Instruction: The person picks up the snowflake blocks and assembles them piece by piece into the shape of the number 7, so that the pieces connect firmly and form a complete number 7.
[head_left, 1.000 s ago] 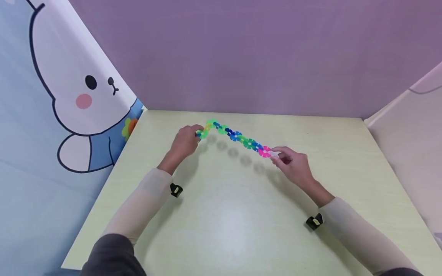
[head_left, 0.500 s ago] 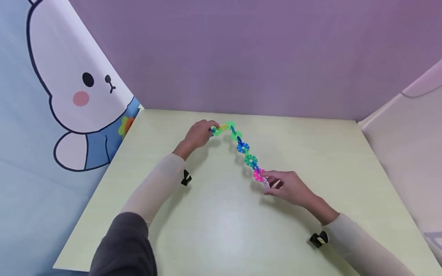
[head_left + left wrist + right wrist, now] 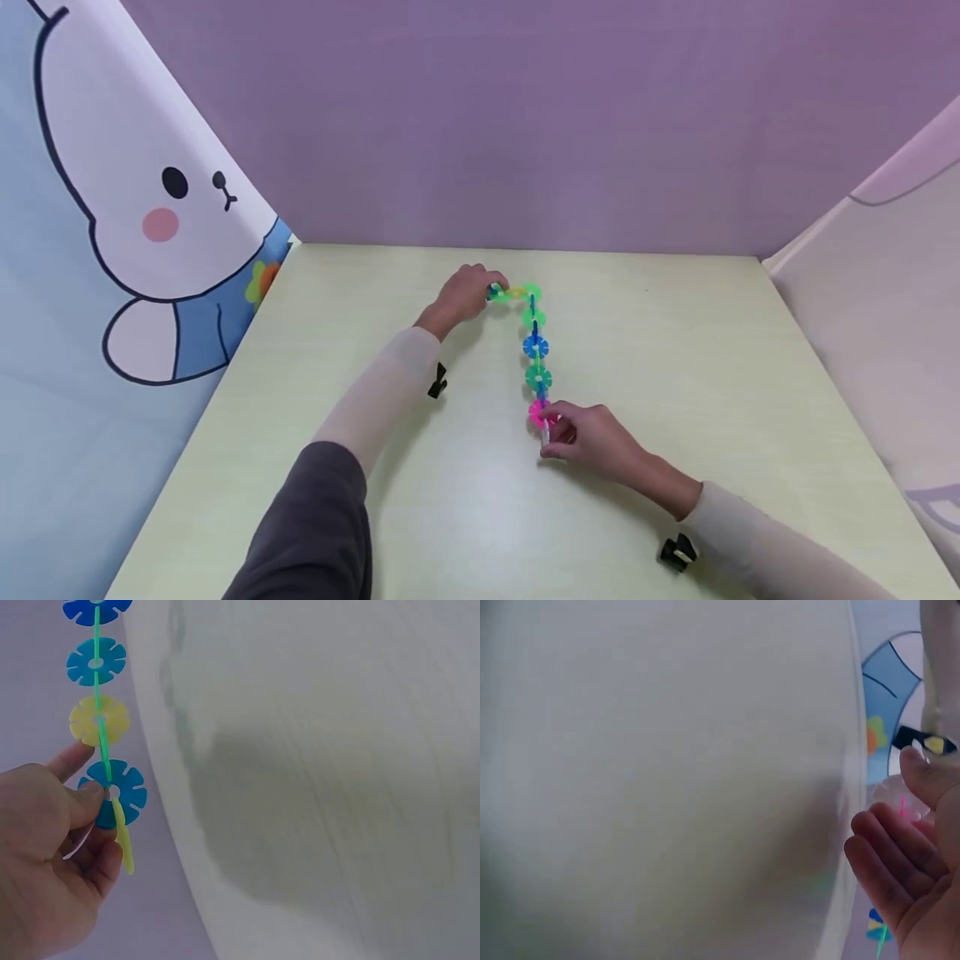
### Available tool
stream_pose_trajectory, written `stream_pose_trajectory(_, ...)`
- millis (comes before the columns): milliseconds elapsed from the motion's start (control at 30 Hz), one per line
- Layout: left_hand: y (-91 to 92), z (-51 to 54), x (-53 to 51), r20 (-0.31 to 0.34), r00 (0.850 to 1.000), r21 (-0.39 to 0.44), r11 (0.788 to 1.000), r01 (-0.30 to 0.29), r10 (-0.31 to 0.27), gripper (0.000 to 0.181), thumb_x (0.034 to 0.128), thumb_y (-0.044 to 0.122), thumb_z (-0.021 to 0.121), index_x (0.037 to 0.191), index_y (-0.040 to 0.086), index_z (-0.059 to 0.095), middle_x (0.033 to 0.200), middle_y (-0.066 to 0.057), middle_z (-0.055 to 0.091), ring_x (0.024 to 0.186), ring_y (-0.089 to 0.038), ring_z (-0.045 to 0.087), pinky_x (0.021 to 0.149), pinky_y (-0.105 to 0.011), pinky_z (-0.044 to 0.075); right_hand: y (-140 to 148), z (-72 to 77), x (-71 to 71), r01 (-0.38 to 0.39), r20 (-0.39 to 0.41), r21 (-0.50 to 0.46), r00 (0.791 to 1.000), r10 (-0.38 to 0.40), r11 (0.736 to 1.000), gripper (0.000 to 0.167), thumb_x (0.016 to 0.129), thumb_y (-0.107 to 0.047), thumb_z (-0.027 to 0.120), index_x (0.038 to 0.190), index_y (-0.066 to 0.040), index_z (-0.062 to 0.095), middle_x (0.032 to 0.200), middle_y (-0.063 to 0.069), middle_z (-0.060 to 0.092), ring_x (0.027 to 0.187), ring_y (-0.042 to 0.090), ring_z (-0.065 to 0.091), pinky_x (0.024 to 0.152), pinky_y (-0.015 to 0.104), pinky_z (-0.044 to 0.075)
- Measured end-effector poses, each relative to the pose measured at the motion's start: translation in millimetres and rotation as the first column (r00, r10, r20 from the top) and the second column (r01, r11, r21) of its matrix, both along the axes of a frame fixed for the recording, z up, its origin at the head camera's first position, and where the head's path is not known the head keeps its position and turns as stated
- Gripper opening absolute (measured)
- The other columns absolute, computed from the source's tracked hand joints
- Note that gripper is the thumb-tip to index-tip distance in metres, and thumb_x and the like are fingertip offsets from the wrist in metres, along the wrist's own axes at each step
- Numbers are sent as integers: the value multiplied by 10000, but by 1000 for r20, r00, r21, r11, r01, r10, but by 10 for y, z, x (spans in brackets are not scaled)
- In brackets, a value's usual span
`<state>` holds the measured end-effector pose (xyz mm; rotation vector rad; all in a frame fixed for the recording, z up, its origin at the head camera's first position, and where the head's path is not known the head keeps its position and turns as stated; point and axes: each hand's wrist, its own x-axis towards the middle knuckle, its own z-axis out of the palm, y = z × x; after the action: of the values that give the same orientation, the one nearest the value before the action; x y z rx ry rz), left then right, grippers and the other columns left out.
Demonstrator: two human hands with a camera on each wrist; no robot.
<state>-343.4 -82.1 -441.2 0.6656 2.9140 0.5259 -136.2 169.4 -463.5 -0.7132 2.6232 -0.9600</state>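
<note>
A chain of slotted plastic snowflake discs in green, blue, yellow and pink stretches between both hands, bent like an L at its far corner. My left hand pinches the far end; in the left wrist view, the thumb and fingers hold a blue disc with a yellow one slotted into it. My right hand pinches a whitish disc at the near end, next to the pink disc. In the right wrist view, that whitish disc is partly behind the fingers.
The pale wooden table lies beneath both hands. A purple backdrop rises behind it, a rabbit-print cloth hangs at the left, and a pale cloth hangs at the right. Black wrist cameras sit under both forearms.
My right hand has come nearer and to the left, and my left hand has moved right. The long part of the chain has swung from slanting to running straight toward me.
</note>
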Motion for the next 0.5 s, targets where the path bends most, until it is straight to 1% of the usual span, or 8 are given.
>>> stream_pose_trajectory(167, 79, -110, -20, -2, 1000, -22, 1000, -9, 9, 489, 1024, -55, 464, 1312, 274, 682, 1253, -70, 648, 1135, -283, 560, 1051, -437, 468, -63, -62, 30, 3, -25, 13, 1000, -3, 1000, 470, 804, -247, 876, 1194, -78, 675, 795, -98, 728, 698, -48, 624, 654, 153, 539)
stream_pose_trajectory(333, 104, -175, -16, 7, 1000, -35, 999, -18, 18, 457, 1052, -8, 445, 1302, 280, 695, 1244, -81, 652, 1127, -282, 558, 1051, -432, 466, -87, -77, 27, 0, 5, 14, 1000, 0, 1000, 445, 804, -250, 876, 1160, -87, 664, 771, -112, 694, 668, -37, 582, 620, 162, 518)
stream_pose_trajectory(500, 112, -221, -7, 21, 1000, -28, 999, -15, 15, 456, 1057, -4, 432, 1309, 269, 697, 1251, -82, 660, 1142, -278, 567, 1074, -429, 453, -80, -75, 24, 1, 22, 21, 1000, -2, 1000, 443, 804, -254, 877, 1144, -81, 651, 750, -115, 657, 643, -17, 551, 601, 168, 506)
